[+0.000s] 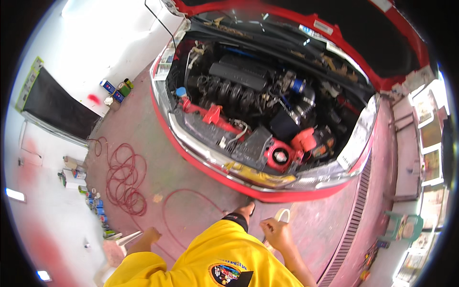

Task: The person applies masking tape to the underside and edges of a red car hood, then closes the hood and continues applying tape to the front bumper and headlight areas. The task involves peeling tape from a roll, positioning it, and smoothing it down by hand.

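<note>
My right hand (pixel 278 233) hangs low in front of me with its fingers curled. At its upper edge a pale roll of masking tape (pixel 285 214) stands out, held by the closed fingers. My left hand (pixel 151 236) hangs down at my left side, apart from other things; its fingers are too small and turned away to make out. Ahead of me is a red car (pixel 229 187) with its hood (pixel 420 57) raised. Its engine (pixel 239 74) lies bare, and paper and tape cover the fender (pixel 358 131) and the front edge.
A red hose (pixel 125 179) lies coiled on the floor at left, one loop running near my feet. Cans (pixel 98 210) line the left wall, others (pixel 114 91) stand farther back. A floor grate (pixel 354 210) and green chair (pixel 401 227) are at right.
</note>
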Available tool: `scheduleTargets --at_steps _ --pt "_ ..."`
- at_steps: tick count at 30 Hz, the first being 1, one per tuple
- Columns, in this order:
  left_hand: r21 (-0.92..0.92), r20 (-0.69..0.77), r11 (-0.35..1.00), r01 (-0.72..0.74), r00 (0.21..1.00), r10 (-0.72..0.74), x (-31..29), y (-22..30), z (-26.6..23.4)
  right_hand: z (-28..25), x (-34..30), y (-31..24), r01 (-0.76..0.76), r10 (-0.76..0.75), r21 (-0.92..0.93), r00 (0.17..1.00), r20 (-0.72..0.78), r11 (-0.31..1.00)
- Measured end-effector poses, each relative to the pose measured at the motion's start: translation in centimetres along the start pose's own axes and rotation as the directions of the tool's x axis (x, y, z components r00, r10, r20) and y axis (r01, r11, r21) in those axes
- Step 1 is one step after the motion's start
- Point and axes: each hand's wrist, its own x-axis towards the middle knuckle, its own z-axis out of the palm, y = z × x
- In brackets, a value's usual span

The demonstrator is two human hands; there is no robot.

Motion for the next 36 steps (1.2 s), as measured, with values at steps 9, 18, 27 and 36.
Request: scheduleTargets --at_steps 9,18,27,36 --pt "-0.894 -0.38 0.401 -0.198 0.809 -0.448 -1.5 1.3 -18.3 5.7 -11.4 1.1 -0.44 0.407 -0.134 0.887 -0.22 0.888" --pt "-0.8 -0.561 0.432 -0.416 0.774 -0.294 -4.5 -9.5 -15.4 14.5 -0.3 -6.4 -0.397 0.408 0.12 0.808 -0.425 0.91" --pt "-0.872 -0.484 0.395 -0.289 0.629 -0.608 -4.2 -31.0 -7.8 18.0 13.0 -20.4 -0.229 0.031 -0.371 0.882 -0.47 0.9" --pt "-0.809 -0.537 0.124 -0.575 0.637 -0.553 1.1 -32.4 -21.2 -3.9 25.3 -22.3 -0.173 -0.194 -0.354 0.584 -0.788 0.919"
